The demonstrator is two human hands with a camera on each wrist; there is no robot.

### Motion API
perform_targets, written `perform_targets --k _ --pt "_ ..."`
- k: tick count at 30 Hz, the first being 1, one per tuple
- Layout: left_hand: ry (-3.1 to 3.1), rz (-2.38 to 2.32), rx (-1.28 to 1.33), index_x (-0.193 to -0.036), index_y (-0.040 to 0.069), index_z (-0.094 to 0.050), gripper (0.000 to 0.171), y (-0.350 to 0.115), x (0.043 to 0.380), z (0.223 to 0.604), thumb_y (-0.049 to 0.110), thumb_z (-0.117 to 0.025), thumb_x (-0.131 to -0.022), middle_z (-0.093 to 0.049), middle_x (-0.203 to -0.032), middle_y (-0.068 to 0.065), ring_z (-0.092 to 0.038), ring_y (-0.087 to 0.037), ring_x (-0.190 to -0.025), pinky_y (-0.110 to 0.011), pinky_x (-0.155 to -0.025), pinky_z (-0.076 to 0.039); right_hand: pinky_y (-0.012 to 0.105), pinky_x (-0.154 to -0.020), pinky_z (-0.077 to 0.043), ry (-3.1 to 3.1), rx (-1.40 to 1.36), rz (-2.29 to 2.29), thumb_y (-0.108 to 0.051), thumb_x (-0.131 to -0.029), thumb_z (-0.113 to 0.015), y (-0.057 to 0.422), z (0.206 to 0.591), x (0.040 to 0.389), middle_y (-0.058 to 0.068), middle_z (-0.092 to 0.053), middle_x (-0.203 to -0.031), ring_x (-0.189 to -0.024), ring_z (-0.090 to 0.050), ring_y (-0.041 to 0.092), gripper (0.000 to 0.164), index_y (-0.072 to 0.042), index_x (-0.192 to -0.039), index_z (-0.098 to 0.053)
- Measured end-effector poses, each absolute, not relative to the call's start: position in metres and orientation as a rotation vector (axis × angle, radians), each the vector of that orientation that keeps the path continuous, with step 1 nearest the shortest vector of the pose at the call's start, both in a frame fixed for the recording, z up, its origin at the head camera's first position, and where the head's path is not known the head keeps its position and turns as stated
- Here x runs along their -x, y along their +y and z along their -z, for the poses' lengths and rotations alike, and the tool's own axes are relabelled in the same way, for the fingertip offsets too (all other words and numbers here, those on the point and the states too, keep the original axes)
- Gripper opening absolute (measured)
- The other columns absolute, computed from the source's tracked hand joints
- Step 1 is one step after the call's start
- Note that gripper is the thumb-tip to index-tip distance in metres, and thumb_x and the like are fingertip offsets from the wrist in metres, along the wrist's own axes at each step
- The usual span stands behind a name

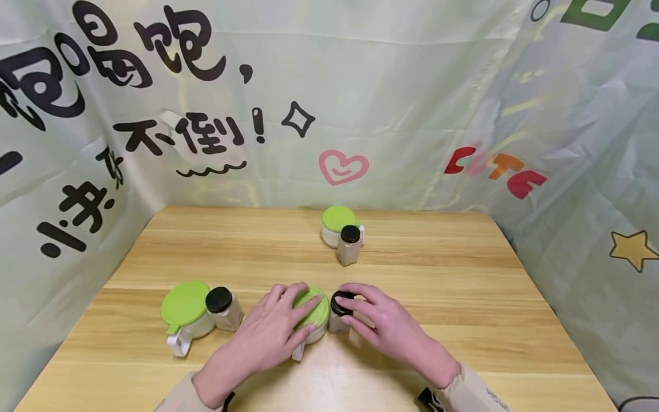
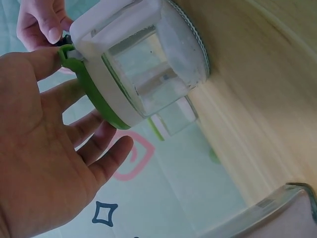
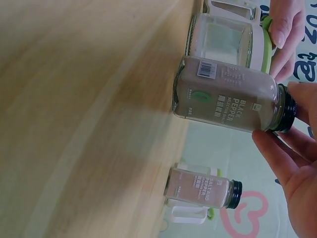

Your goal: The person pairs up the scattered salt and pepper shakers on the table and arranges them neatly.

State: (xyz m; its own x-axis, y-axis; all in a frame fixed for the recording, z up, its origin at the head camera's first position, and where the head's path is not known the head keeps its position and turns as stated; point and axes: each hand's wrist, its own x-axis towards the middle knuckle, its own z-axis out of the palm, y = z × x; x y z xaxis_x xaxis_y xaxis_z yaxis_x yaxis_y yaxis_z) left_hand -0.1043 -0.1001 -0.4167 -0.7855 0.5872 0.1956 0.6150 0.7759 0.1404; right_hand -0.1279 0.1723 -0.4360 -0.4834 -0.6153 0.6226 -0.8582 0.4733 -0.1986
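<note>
A person's right hand (image 1: 378, 317) is pinching the black cap (image 3: 287, 109) of a pepper bottle (image 3: 223, 96), which is standing upright, long axis vertical, just right of a green-lidded jar (image 1: 318, 333); the left hand (image 1: 273, 326) is gripping that jar's lid (image 1: 320, 309). Farther back, a second bottle (image 1: 349, 253) is standing before another jar (image 1: 337, 219).

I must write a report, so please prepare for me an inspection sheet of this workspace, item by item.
Surface: wooden table, with visible grain.
Job's things: middle jar, green-lidded; black pepper bottle at its right.
Clutter: left jar beside left bottle; back jar behind back bottle.
Grips: left grip holds the middle jar by its lid; right grip holds the black pepper bottle by its cap.
Cables: nothing seen.
Surroundings: printed cloth with lettering and pink heart.
</note>
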Motion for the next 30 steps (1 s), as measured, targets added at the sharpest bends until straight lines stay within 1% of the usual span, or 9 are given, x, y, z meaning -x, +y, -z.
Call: perform_targets --k 6,9,14,16,19,25,30 --pt "-2.831 0.305 0.970 -0.149 0.023 -0.059 0.052 -0.100 0.106 0.413 0.049 -0.056 -0.105 -0.051 -0.150 -0.009 -0.049 -0.024 -0.125 -0.047 -0.106 -0.050 0.038 -0.097 -0.059 -2.266 -1.229 -0.688 -0.032 -0.106 -0.063 0.173 0.436 0.127 0.010 -0.065 -0.136 -0.119 -0.067 0.024 0.033 -0.011 -0.130 -0.072" --pt "-2.809 0.306 0.975 -0.145 0.021 -0.063 0.049 -0.099 0.108 0.410 0.048 -0.057 -0.105 -0.053 -0.149 -0.009 -0.049 -0.025 -0.127 -0.048 -0.107 -0.049 0.039 -0.098 -0.059 -2.258 -1.233 -0.696 -0.031 -0.107 -0.061 0.174 0.435 0.128 0.010 -0.065 -0.135 -0.119 -0.067 0.024 0.033 -0.011 -0.131 -0.071" --pt "-2.723 0.327 0.974 -0.135 0.016 -0.069 0.041 -0.095 0.117 0.400 0.041 -0.061 -0.104 -0.057 -0.146 -0.009 -0.054 -0.028 -0.130 -0.051 -0.108 -0.050 0.038 -0.101 -0.057 -2.220 -1.212 -0.722 -0.032 -0.108 -0.057 0.175 0.432 0.133 0.009 -0.066 -0.136 -0.120 -0.066 0.025 0.034 -0.010 -0.131 -0.071" --pt "-2.694 0.348 0.960 -0.134 0.015 -0.070 0.040 -0.091 0.123 0.393 0.039 -0.062 -0.103 -0.058 -0.147 -0.009 -0.056 -0.029 -0.131 -0.052 -0.109 -0.049 0.038 -0.102 -0.057 -2.186 -1.198 -0.728 -0.032 -0.109 -0.056 0.175 0.430 0.136 0.010 -0.066 -0.136 -0.120 -0.067 0.025 0.035 -0.008 -0.131 -0.070" --pt "-2.640 0.356 0.938 -0.134 0.013 -0.069 0.038 -0.086 0.133 0.383 0.034 -0.065 -0.102 -0.059 -0.146 -0.010 -0.058 -0.030 -0.131 -0.052 -0.109 -0.049 0.039 -0.100 -0.058 -2.114 -1.170 -0.735 -0.029 -0.109 -0.056 0.174 0.426 0.142 0.012 -0.067 -0.135 -0.118 -0.068 0.027 0.036 -0.005 -0.131 -0.070" --pt "-2.545 0.335 0.923 -0.134 0.012 -0.069 0.038 -0.074 0.151 0.357 0.031 -0.067 -0.101 -0.060 -0.145 -0.011 -0.059 -0.031 -0.130 -0.053 -0.106 -0.051 0.042 -0.096 -0.059 -2.007 -1.069 -0.764 -0.026 -0.107 -0.059 0.175 0.418 0.157 0.016 -0.067 -0.135 -0.114 -0.069 0.032 0.037 -0.001 -0.131 -0.069" --pt "-2.528 0.318 0.913 -0.137 0.012 -0.067 0.039 -0.063 0.168 0.337 0.030 -0.066 -0.102 -0.059 -0.147 -0.010 -0.059 -0.031 -0.130 -0.051 -0.105 -0.051 0.049 -0.088 -0.061 -2.016 -0.952 -0.775 -0.029 -0.106 -0.059 0.180 0.416 0.175 0.017 -0.066 -0.138 -0.118 -0.068 0.035 0.039 -0.001 -0.131 -0.069"
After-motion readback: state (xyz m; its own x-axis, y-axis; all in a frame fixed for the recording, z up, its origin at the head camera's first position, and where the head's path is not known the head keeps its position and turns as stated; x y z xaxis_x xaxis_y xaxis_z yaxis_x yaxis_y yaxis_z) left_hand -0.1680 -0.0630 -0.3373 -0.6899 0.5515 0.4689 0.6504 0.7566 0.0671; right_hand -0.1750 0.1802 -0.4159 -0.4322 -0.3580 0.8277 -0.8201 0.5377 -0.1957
